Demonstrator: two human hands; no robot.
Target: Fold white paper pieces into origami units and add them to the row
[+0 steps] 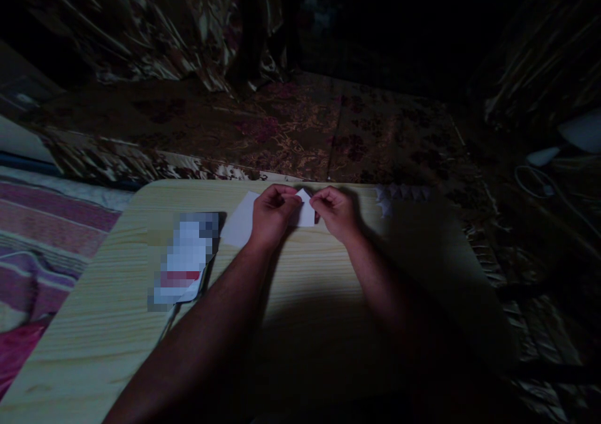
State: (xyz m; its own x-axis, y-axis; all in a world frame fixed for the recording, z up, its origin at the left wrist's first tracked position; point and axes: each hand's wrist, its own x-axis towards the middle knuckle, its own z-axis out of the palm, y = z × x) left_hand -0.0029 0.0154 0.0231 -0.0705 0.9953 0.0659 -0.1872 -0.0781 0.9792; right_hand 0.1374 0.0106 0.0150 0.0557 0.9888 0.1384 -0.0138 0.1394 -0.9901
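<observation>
Between my two hands is a small folded piece of white paper (305,214) with a pointed top. My left hand (273,214) pinches its left side with thumb and fingers. On the other side, my right hand (335,211) has its thumb and fingertips closed on the right edge near the point. Partly behind my left hand, a flat sheet of white paper (238,220) lies on the wooden table (310,280). Shadow hides some of my right fingertips.
A phone (188,258) with a blurred screen lies left on the table, a cable at its lower end. Several small folded paper pieces (408,191) line the far right edge. Patterned cloth (291,123) hangs beyond, striped bedding (42,223) is left, and a pale lamp-like object (582,129) is right.
</observation>
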